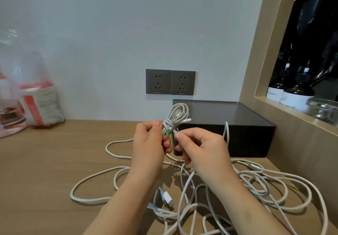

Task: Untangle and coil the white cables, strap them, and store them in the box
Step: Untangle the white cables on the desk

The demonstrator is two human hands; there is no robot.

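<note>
Pale wall (pixel 91 24) with twin grey sockets (pixel 170 82); wooden desk (pixel 45 161); wood-framed niche (pixel 256 61).

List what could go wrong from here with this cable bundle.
1. The coiled bundle is pinched only at its waist by the left hand and right hand. The green strap looks unfastened, so the loops may spring apart.
2. A connector sticks out of the bundle's side and might snag on the box rim.
3. The loose cables lie tangled below the hands, so lifting could drag them if one is caught.
</note>
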